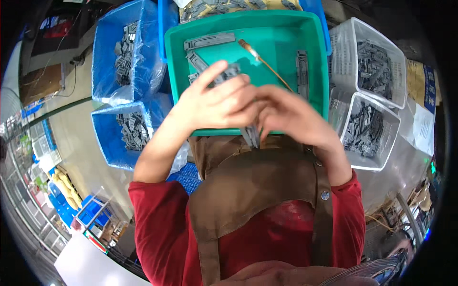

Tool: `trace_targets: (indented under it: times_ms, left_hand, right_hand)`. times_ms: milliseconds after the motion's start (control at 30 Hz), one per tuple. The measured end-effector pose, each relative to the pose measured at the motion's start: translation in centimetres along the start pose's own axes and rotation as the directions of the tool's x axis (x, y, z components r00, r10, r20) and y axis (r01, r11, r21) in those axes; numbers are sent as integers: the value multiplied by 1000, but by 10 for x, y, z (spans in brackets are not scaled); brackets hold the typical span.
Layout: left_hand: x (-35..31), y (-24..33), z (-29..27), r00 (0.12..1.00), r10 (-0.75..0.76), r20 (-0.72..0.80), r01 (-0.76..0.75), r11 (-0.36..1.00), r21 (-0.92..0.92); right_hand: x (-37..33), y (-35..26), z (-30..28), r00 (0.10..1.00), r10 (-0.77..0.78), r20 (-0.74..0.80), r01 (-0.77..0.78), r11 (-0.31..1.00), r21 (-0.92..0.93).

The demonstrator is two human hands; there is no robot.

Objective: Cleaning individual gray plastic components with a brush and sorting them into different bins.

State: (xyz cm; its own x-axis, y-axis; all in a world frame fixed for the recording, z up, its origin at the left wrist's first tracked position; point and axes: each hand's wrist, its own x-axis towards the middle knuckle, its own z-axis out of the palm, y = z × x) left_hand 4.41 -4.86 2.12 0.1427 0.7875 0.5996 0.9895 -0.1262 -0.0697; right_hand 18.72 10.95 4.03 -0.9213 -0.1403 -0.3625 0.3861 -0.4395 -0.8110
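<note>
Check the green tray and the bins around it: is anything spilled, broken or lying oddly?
Nothing looks spilled or broken. A thin brush-like stick lies slantwise in the green tray among a few scattered grey strips. Both hands, left hand and right hand, hold a grey part at the tray's near edge. The side bins hold their parts.

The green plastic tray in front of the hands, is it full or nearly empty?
Nearly empty. The green plastic tray shows mostly bare floor, with only a few flat grey plastic strips and one thin brown-handled brush lying in it.
</note>
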Motion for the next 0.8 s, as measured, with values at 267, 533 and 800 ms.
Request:
trace_targets:
  times_ms: [267,533,800]
  left_hand:
    - [11,8,10,979,-104,-176,137,972,192]
    - [24,44,2,333,-698,634,403,-502,-765]
    - [26,42,10,421,-733,534,582,-233,-779]
  right_hand:
    - [3,34,18,977,-160,-139,194,941,279]
    - [5,31,12,852,-404,-334,399,913,-86]
    - [-3,26,7,876,-321,-360,307,947,-98]
